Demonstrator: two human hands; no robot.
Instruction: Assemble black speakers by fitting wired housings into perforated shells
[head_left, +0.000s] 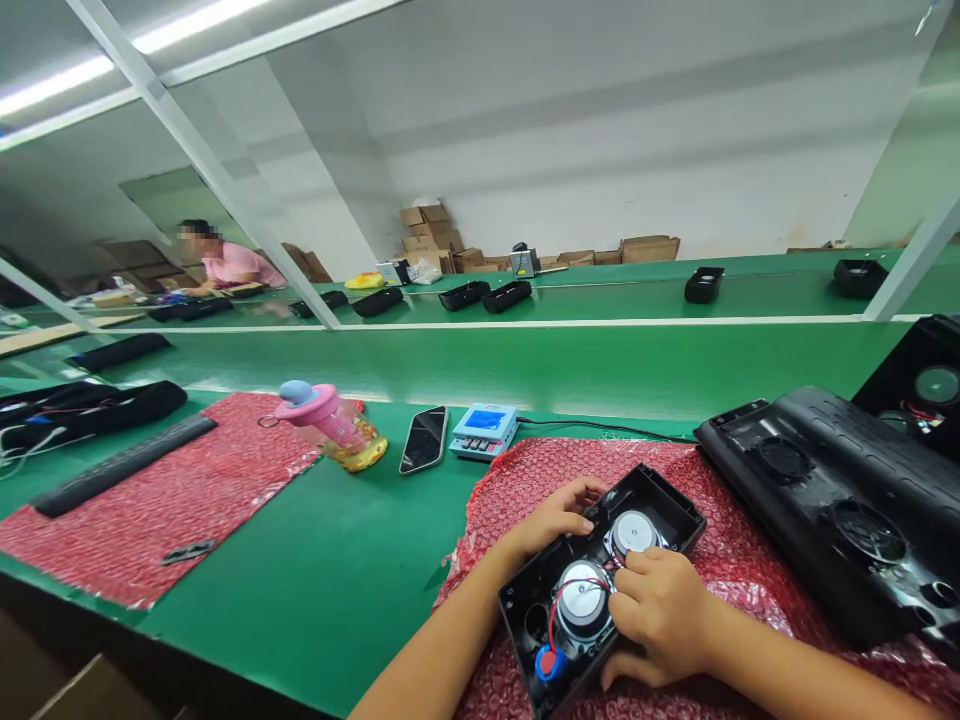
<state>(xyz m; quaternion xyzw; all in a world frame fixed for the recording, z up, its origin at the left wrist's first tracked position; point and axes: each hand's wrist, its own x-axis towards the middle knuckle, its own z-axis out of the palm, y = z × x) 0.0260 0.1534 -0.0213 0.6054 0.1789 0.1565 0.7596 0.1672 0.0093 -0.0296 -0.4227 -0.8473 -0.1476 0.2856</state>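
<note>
A black plastic speaker box (525, 590) lies tilted across the red bubble wrap, its inside facing up. Two round silver-backed speakers (583, 600) are fitted in it, with red and black wires (553, 615) and a round blue-and-red part (550, 662) at the near-left end. My left hand (559, 515) is closed over the box's far-left wall, thumb on the rim. My right hand (664, 615) has its fingers curled inside the box by the speakers and wires, its thumb low at the near wall. Its fingertips are partly hidden.
Right of the box lies a long black speaker housing (810, 520). Beyond it are a blue device (484, 430) with a cable, a phone (424, 440) and a pink-lidded bottle (334, 425). Black housings (506, 296) stand along the far bench. A person (232, 262) leans there, far left.
</note>
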